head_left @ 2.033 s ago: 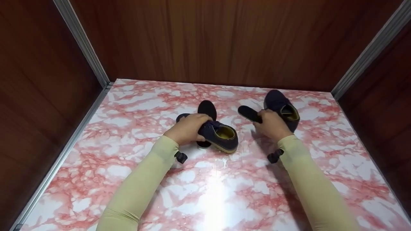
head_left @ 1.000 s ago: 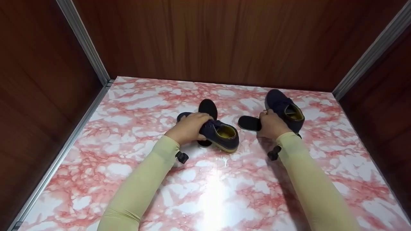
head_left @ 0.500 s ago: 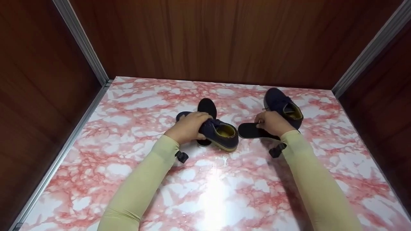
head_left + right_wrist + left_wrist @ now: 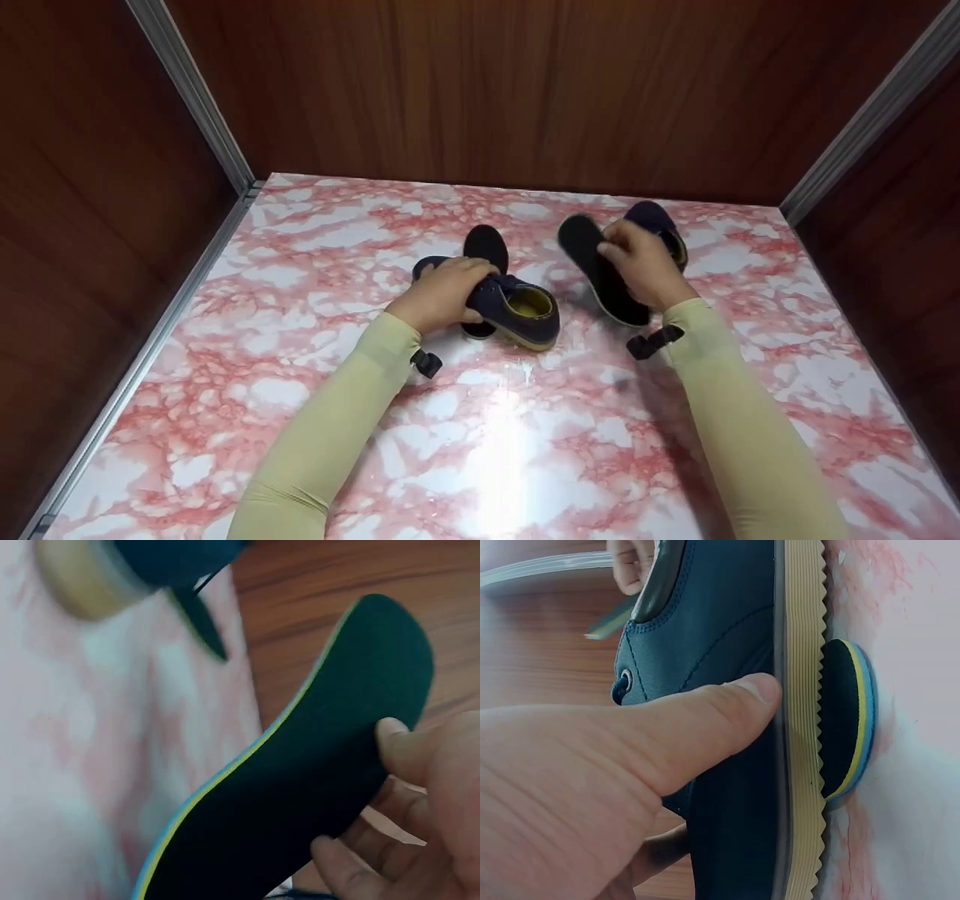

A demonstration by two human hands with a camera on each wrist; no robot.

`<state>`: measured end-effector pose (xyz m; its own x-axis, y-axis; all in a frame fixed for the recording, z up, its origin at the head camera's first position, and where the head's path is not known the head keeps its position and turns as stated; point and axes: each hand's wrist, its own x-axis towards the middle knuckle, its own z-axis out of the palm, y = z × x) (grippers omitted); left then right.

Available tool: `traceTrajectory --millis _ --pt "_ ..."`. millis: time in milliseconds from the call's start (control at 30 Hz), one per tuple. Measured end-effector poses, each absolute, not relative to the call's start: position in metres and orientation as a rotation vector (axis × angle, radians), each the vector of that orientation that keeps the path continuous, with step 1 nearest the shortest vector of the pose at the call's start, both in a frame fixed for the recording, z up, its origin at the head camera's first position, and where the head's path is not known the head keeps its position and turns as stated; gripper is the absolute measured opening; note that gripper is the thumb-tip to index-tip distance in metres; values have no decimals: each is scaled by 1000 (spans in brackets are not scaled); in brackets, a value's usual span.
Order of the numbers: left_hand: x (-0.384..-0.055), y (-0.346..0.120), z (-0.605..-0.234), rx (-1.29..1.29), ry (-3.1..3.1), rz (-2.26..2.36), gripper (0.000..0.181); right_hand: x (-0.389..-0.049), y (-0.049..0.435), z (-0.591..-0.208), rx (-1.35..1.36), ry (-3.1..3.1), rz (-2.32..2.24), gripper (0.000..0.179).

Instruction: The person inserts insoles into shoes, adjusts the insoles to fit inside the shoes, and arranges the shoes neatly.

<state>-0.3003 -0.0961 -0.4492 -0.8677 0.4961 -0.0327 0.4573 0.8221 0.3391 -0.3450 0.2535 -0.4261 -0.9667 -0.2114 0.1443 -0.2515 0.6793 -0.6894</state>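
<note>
My left hand [image 4: 444,294] grips a dark navy lace-up shoe [image 4: 519,315] across its front half, thumb on the side just above the ridged tan sole [image 4: 801,727]. Under that shoe, a black insole [image 4: 485,246] with a yellow and blue edge lies crosswise on the table. A second black insole [image 4: 300,742], layered the same way, is pinched along one edge by my right hand [image 4: 643,262] and held tilted up from the table. Behind the right hand stands the other navy shoe [image 4: 651,217], partly hidden by the hand.
The table top [image 4: 360,450] has a red and white marbled pattern and a bright glare streak. Brown wood-grain panels [image 4: 480,90] close it in at the back and both sides, with grey metal posts [image 4: 202,105] in the corners.
My right hand has changed its grip on the insole, lifting it off the table and swinging its far end upward and away. The left hand and its shoe have stayed in place.
</note>
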Motion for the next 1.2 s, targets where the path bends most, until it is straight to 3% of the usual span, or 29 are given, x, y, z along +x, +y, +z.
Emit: traceTrajectory --millis 233,400,500,767,1000,1200 --pt "-302 -93 -450 761 2883 488 79 -336 236 -404 166 -2345 1882 16" --pt "-301 -93 -452 682 2844 644 91 -326 220 -397 90 -1992 2167 8" --pt "-300 -92 -451 620 2824 808 93 -321 211 -399 33 -1736 2399 13" --pt "-301 -88 -442 590 2825 1236 79 -310 199 -415 -107 -1557 2680 16" --pt "-311 -95 -438 374 2805 1666 47 -313 203 -429 -108 -1703 2722 31" --pt "-320 -115 -446 138 2668 1975 38 -327 209 -443 -82 -1981 2669 13"
